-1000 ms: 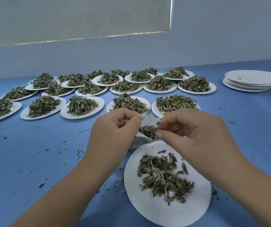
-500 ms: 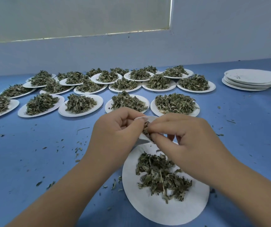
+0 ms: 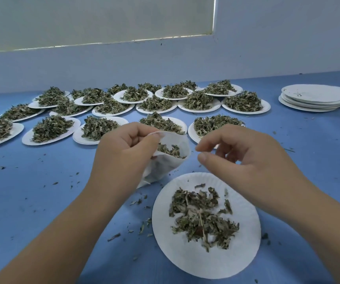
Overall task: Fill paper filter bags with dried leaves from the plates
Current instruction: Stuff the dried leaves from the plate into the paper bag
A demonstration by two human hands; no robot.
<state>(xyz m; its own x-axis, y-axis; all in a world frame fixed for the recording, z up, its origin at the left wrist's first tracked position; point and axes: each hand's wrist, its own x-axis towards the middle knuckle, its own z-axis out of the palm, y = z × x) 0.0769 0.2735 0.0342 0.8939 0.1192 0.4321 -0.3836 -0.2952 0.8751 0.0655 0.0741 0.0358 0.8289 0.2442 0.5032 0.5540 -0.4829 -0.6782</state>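
A blue tabletop (image 3: pixel 42 201) fills the view and runs to a pale wall at its far edge. Along that far edge, from the left side to past the middle, stand several rows of white paper plates (image 3: pixel 265 108), each heaped with dried green leaves. At the far right corner sits a stack of empty plates (image 3: pixel 312 97). Near the front edge, right of centre, lies a single plate (image 3: pixel 185 259) with a thin, scattered pile of dried leaves (image 3: pixel 202 218) on its middle.

Both bare forearms reach in from the front edge. The left hand (image 3: pixel 122 158) hangs above the tabletop, just behind and left of the near plate, fingers curled, pinching the rim of a white paper filter bag (image 3: pixel 165 167) between thumb and forefinger. The bag hangs with its mouth open toward the right, and some leaves (image 3: pixel 170 150) show inside it. The right hand (image 3: pixel 253 160) hovers above the near plate's far rim, just beside the bag's mouth but not touching it, fingers loosely bent, thumb and forefinger tips slightly apart with nothing visible between them. Small leaf crumbs (image 3: pixel 138 201) speckle the tabletop, thickest left of the near plate.
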